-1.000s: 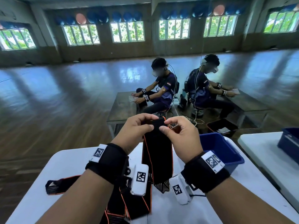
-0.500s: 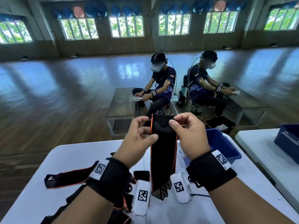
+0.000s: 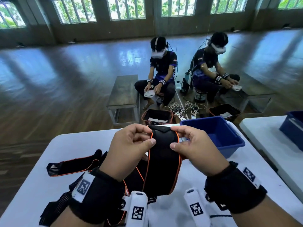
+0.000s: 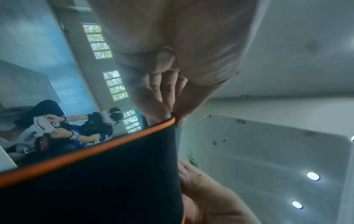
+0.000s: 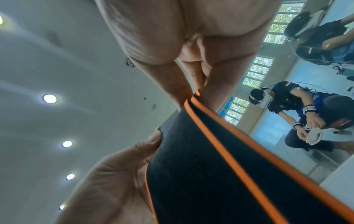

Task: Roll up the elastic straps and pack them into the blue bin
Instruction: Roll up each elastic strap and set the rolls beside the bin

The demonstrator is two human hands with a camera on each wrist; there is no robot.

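Note:
A black elastic strap with orange edging hangs upright above the white table, its top end folded over. My left hand pinches the top left edge and my right hand pinches the top right edge. The wrist views show the same strap held between thumb and fingers. More black straps lie in a heap on the table at the left and under my wrists. The blue bin stands on the table just right of my right hand.
A second blue bin sits on another white table at the far right. Past the table's far edge, two seated people work at low benches, with dark baskets and cables on the wooden floor.
Both hands have come lower and closer to me with the strap. Its top end is now folded over between my fingers, and less of the strap hangs below.

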